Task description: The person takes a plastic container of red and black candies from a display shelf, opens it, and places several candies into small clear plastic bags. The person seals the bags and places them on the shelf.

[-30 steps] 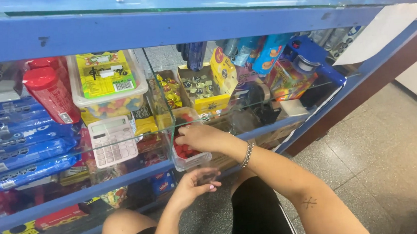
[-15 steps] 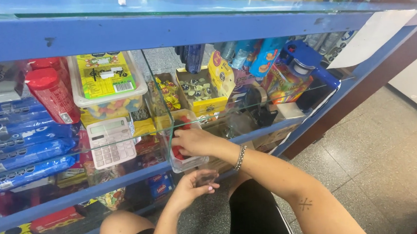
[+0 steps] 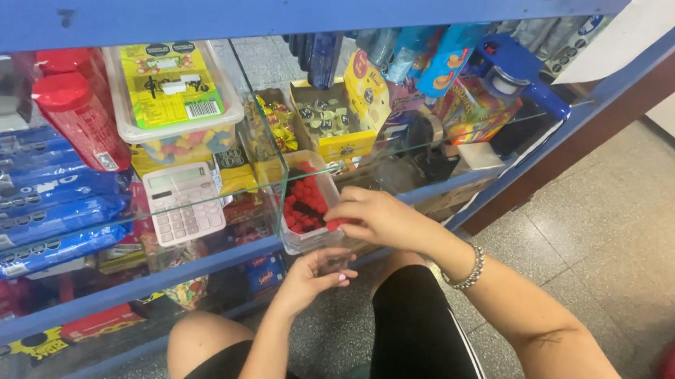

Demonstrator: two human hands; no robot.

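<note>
Crouched before a blue-framed glass display counter (image 3: 317,9), bare knees low in view. Right hand (image 3: 383,219) reaching over the front edge of a clear plastic tub (image 3: 302,168) of red and black candies (image 3: 305,203), grip pinching one red candy (image 3: 334,225) between thumb and fingertips. Left hand (image 3: 308,277) just below, under the tub's near end, palm up, fingers half curled and spread, nothing seen inside; touching the tub or not, cannot tell. Beaded bracelet (image 3: 467,271) on the right wrist.

Tub sitting on the glass shelf (image 3: 255,140), near end jutting out past the blue shelf rail (image 3: 146,286) toward the knees. Just left of the tub, on the same shelf, a white calculator (image 3: 182,202) lying flat. Behind the calculator, a white lidded box with a yellow label (image 3: 168,94), stacked on yellow packs. Further left, a red tube-shaped canister (image 3: 79,120) tilted against the box, and a stack of blue biscuit packs (image 3: 39,218). Behind the tub, an open yellow carton of small foil-wrapped sweets (image 3: 333,122). To the right, bright multicoloured packets (image 3: 474,109) and a blue tape dispenser (image 3: 515,74). Grey speckled floor (image 3: 617,217) on the right side.
</note>
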